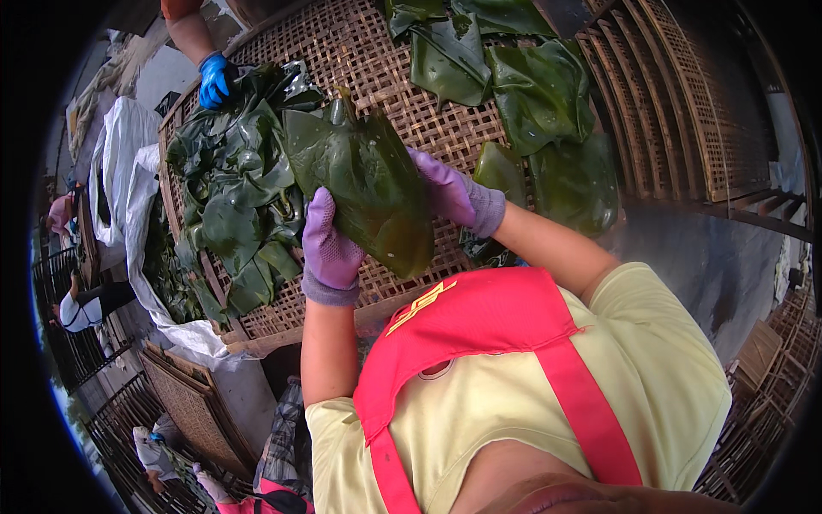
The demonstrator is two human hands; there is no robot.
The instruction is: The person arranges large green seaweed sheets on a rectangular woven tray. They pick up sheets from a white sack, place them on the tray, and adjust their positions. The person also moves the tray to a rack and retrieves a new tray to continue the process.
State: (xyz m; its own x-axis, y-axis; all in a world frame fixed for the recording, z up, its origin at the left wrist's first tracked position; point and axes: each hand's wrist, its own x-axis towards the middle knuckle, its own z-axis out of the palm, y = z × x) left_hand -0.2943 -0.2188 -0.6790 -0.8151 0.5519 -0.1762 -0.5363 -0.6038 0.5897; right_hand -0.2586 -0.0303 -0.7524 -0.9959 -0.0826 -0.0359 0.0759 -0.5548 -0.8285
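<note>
A broad, wet, dark green kelp blade is spread between my two hands over a woven bamboo tray. My left hand, in a purple knitted glove, grips its lower left edge with the thumb on top. Its fingers are mostly hidden under the blade. My right hand, gloved alike, holds the right edge, partly behind it. Left of the blade lies a heap of crumpled kelp. Several flattened kelp pieces lie on the tray's right side, some overlapping.
The bamboo tray has a wooden rim. Across it, a co-worker's blue-gloved hand touches the heap. White plastic sheeting hangs at the left. Slatted racks with woven trays stand at the right. Other people appear at the far left.
</note>
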